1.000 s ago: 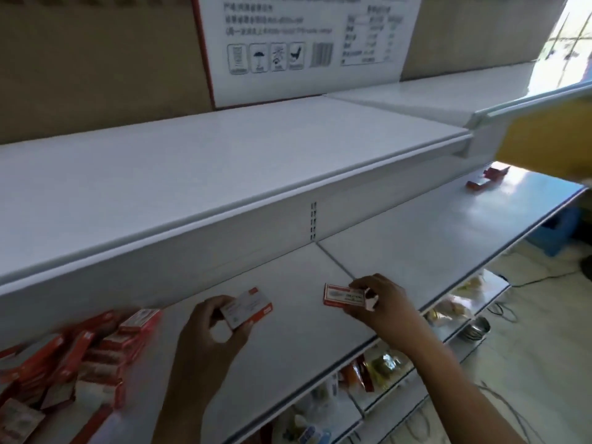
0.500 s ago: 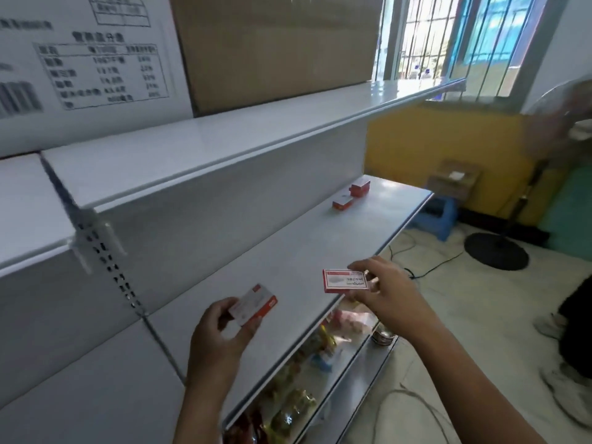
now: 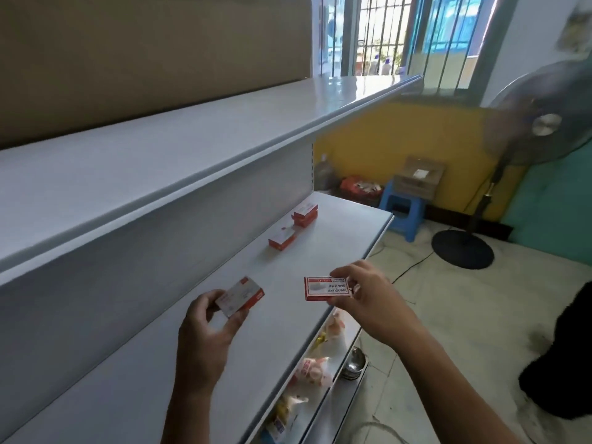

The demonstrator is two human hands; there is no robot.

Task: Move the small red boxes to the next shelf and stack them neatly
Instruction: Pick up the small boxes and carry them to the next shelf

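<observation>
Holding red box (image 3: 240,295) in left hand (image 3: 205,331), another box (image 3: 326,288) in right hand (image 3: 368,298).

The fan (image 3: 541,116) is blurred and cut by the right edge; below the shelf (image 3: 320,251), packets (image 3: 312,373) are partly hidden.

A barred window (image 3: 448,36) lets in bright daylight above a yellow wall (image 3: 400,145). On the pale tiled floor (image 3: 448,315) stand a pedestal fan (image 3: 525,123) and a blue stool (image 3: 400,213) carrying a cardboard box (image 3: 418,179). The wall at right is teal (image 3: 551,203).
</observation>
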